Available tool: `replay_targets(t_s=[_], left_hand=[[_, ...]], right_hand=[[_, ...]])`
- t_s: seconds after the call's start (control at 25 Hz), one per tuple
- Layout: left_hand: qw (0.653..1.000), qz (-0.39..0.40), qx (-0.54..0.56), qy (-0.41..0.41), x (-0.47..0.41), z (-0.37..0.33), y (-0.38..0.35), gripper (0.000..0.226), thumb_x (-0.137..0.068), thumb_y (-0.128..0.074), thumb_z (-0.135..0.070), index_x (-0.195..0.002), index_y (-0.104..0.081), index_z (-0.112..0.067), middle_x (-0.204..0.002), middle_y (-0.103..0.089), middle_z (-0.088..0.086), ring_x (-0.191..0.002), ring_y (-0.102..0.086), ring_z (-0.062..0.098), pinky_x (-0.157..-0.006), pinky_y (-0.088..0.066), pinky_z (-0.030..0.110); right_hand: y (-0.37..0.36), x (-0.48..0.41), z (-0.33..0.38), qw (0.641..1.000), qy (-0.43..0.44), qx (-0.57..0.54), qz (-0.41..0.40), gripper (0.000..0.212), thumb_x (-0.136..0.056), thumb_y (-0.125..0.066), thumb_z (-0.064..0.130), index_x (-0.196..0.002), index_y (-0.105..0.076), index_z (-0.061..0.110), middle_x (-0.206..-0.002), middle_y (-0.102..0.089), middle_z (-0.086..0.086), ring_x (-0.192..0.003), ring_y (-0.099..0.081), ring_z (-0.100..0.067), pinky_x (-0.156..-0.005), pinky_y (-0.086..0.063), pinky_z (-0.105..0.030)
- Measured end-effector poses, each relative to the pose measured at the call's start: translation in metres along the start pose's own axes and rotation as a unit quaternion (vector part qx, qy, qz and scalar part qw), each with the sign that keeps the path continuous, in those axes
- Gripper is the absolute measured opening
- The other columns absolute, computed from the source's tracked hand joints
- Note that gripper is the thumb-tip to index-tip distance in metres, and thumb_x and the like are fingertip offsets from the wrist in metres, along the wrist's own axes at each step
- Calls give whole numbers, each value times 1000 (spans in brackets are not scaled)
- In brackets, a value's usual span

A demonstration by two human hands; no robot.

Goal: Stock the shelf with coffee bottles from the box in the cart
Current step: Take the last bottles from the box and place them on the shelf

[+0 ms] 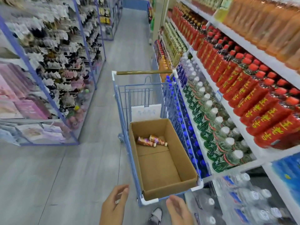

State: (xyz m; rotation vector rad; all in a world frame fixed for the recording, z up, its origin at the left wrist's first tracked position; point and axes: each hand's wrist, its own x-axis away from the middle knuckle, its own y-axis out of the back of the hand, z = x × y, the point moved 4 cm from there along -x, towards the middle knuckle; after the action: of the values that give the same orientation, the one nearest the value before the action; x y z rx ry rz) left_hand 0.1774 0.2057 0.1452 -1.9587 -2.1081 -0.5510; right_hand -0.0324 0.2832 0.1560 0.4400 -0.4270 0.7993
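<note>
Your left hand [113, 203] and right hand [178, 211], fingers loosely spread, could shove the blue wire cart [150, 202] away reaching brown coffee bottles [151, 141] far inside its cardboard box [159, 168].

My left hand [113, 203] and right hand [178, 211] hover empty, fingers relaxed, just beside the near end of the blue cart [121, 101]. Inside it sits an open cardboard box [181, 151] with two coffee bottles [146, 141] lying at its far end. The drinks shelf [263, 153] runs along the cart's right side.
</note>
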Motion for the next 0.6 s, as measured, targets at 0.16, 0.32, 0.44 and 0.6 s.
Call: replay_targets(t_s=[0.16,0.32,0.44,0.6], left_hand=[[1000,-1,-21,8,-38,-12,-26,22,-95,-70,-21,-91,-75,-41,-96,-76,-14,-96,-71,18,-88,-58,44],[998,15,-66,-3,-81,-44,-60,22,-97,-67,-25,-92,-73,-46,-97,-75,-20,-92,-70,5,-87,-57,40],[996,19,-88,-17,-113,-70,-85,20,-99,-64,-24,-94,-75,-41,-98,-75,-21,-90,-67,-3,-86,-57,37],[992,45,-113,-14,-151,-85,-121,12,-100,-63,-28,-104,-74,-28,-104,-75,-14,-99,-68,6,-90,-57,37]], right_hand=[[-10,-49,17,1000,1,-5,-8,8,-88,-75,4,-90,-74,12,-91,-76,-5,-89,-67,-16,-70,-45,-8],[-21,-113,37,1000,-7,9,21,10,-87,-76,6,-95,-74,13,-93,-74,-3,-91,-66,-19,-71,-47,-10],[-32,-159,59,997,-22,24,73,9,-90,-75,19,-97,-73,23,-96,-74,8,-91,-66,-1,-68,-45,-7],[-36,-205,79,995,-41,38,86,7,-93,-72,30,-99,-71,29,-100,-72,15,-96,-64,3,-76,-43,-16]])
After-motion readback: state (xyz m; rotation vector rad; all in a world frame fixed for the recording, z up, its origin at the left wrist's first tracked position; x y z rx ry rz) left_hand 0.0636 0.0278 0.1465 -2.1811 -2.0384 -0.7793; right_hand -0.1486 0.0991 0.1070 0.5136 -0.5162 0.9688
